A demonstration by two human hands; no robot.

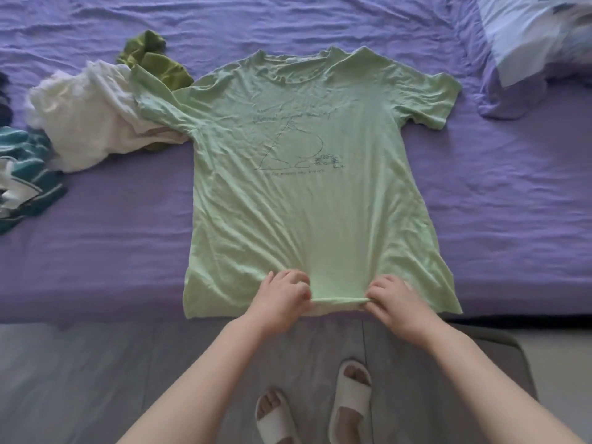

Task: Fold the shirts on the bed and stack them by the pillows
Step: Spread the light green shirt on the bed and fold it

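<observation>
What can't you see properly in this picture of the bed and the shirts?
Head view only:
- Words printed on the light green shirt: too small and faint to read.
- Striped teal shirt: cut off by the left edge.
- Pillow: cut off by the top right corner, and blurred.
- Dark green shirt: partly under the white shirt.
- Hem between left hand and right hand: fingers cover the pinched parts.

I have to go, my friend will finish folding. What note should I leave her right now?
Left hand and right hand both pinch the bottom hem of the light green shirt, which lies flat, print up, on the purple bed.
Done: shirt spread out; no fold made yet.
Left: fold it, then the white shirt, olive shirt and teal striped shirt heaped at left, and stack all by the pillow.
</observation>
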